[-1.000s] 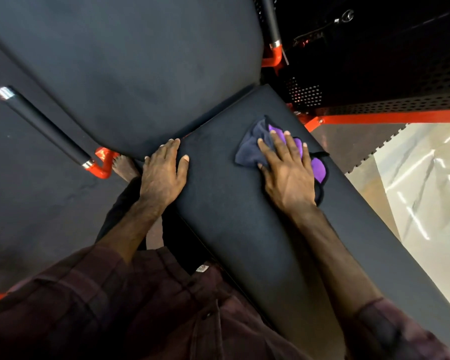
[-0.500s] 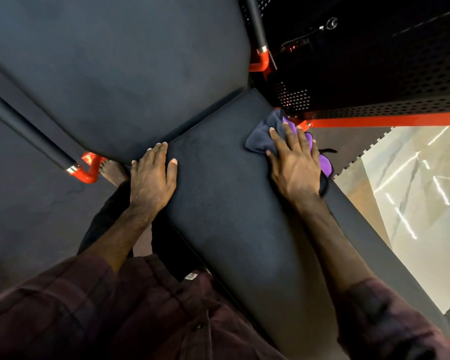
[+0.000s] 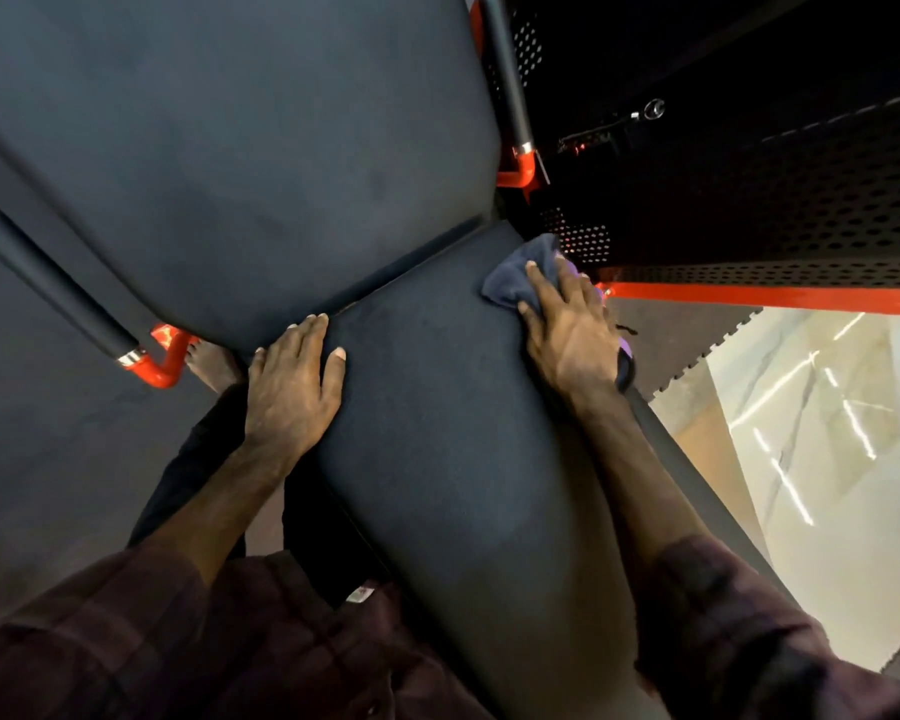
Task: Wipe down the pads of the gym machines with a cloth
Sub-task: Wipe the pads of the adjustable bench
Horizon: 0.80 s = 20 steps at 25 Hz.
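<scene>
At the far right corner of the seat pad (image 3: 437,433), the right hand (image 3: 575,335) presses a dark cloth (image 3: 515,275) flat, fingers straight and close together over it, a purple patch showing by the fingertips. The left hand (image 3: 292,387) rests on the pad's left edge, fingers straight and holding nothing. The back pad (image 3: 219,148) rises behind, touching the seat, with a black grip (image 3: 48,283) at left.

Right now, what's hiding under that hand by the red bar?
Under the right hand lies a dark blue and purple cloth, pressed on the black seat pad. The cloth's middle is covered.
</scene>
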Each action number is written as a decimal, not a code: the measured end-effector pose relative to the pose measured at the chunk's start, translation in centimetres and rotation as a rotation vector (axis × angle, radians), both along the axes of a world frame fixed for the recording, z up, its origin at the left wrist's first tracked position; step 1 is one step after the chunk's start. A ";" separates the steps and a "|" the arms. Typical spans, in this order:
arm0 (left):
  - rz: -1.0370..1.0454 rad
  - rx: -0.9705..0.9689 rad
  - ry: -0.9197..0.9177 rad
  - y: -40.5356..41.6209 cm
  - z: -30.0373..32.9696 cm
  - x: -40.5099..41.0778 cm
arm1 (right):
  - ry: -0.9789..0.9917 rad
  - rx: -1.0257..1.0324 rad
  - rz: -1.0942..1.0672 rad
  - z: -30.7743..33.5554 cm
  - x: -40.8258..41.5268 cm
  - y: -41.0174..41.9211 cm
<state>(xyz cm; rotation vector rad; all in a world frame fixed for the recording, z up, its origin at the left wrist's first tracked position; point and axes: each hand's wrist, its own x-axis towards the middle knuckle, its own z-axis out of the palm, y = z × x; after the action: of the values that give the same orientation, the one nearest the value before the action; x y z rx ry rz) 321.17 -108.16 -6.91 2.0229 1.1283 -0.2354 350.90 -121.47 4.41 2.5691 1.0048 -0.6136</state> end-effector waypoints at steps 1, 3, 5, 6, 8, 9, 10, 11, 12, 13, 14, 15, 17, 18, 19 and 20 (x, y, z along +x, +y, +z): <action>0.002 -0.005 0.004 0.0 0.0 0.0 | 0.006 0.000 0.087 -0.1 -0.4 -0.1; 0.003 -0.011 0.008 0.1 0.2 0.1 | 0.105 0.055 0.276 1.5 -1.1 -1.9; 0.007 -0.023 0.014 0.4 0.3 0.1 | 0.181 0.073 0.304 2.1 0.0 -3.0; 0.007 -0.025 0.013 0.4 0.3 0.1 | 0.158 0.047 0.245 1.6 0.7 -2.3; 0.010 -0.015 0.008 0.2 0.1 0.0 | 0.071 0.013 0.082 -1.1 1.4 0.8; 0.011 -0.009 0.008 0.1 0.0 0.0 | 0.033 -0.010 0.066 -2.4 0.9 2.5; 0.011 -0.004 0.009 0.1 0.0 0.1 | 0.003 -0.021 0.113 -3.2 -0.1 3.7; 0.013 -0.009 0.010 0.1 -0.1 0.0 | 0.024 -0.015 0.209 -3.5 -1.2 4.1; 0.009 -0.020 0.012 0.1 -0.2 0.0 | 0.079 0.010 0.315 -3.3 -1.9 3.4; -0.001 -0.028 0.015 0.2 -0.3 -0.1 | 0.136 0.044 0.395 -2.7 -2.2 2.3; -0.009 -0.032 0.018 0.4 -0.4 -0.2 | 0.193 0.058 0.431 -1.8 -1.8 1.1; -0.013 -0.036 0.016 0.7 -0.5 -0.3 | 0.221 0.059 0.418 -1.2 -1.1 0.3; -0.011 -0.029 0.008 0.6 -0.7 -0.3 | 0.148 0.032 0.282 -1.7 1.1 0.6; -0.010 -0.019 0.009 0.4 -0.8 -0.3 | 0.100 0.026 0.181 -2.7 1.8 1.9; -0.007 -0.011 0.010 0.3 -0.8 -0.3 | 0.063 0.026 0.097 -4.1 2.3 3.7; -0.004 -0.010 0.008 0.3 -0.9 -0.4 | 0.047 0.012 0.048 -5.4 2.2 5.6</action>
<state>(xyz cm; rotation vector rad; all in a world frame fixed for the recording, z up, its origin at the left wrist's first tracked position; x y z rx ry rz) 320.81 -107.88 -7.84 2.0171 1.1266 -0.2509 353.11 -115.85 -0.96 2.5434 1.0853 -0.6601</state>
